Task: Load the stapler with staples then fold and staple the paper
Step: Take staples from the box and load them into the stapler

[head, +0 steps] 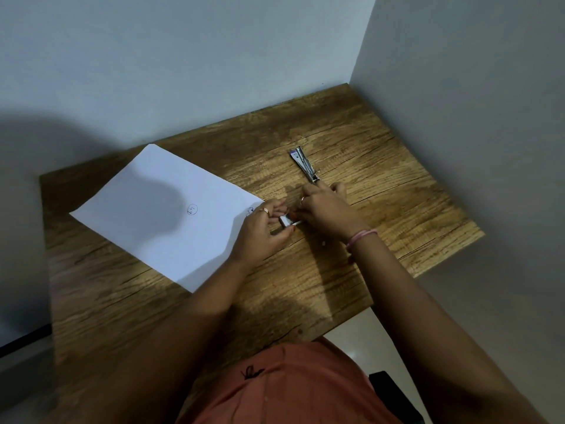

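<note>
A metal stapler [304, 164] lies swung open on the wooden table [382, 191], just beyond my right hand. A small staple box [288, 222] sits between my two hands. My left hand [263, 231] grips the box from the left. My right hand [325, 209] covers the box's right end with its fingers curled over it; what those fingers hold is hidden. A white sheet of paper [159, 209] with a small circled mark lies flat to the left, its right corner under my left hand.
Walls close the table at the back and on the right, forming a corner. The table's right edge drops off near my right forearm. A small pale speck [323, 244] lies on the wood by my right wrist.
</note>
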Demonstrator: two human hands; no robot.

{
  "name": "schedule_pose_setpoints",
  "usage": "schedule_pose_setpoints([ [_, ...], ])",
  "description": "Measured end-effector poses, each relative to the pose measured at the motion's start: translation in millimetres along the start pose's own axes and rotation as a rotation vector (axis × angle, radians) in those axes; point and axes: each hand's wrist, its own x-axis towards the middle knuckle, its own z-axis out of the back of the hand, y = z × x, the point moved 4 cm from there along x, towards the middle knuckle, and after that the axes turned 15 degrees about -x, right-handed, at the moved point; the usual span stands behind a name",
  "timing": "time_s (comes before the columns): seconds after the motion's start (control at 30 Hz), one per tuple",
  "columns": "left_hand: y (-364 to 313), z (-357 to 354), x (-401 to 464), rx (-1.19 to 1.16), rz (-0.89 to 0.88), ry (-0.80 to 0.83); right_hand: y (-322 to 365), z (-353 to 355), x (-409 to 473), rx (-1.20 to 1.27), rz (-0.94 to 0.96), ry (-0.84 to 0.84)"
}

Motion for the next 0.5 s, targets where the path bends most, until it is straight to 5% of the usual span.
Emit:
schedule_pose_setpoints([
  [0.2,0.5,-0.2,-0.7,-0.028,0.005,-0.002,-20.8,11.8,-10.8,0.407,-0.166,-0.030],
  [0.5,0.4,-1.6,0.3,-0.067,0.017,-0.008,-16.3,-6.1,-20.1,0.236,-0.395,0.124],
])
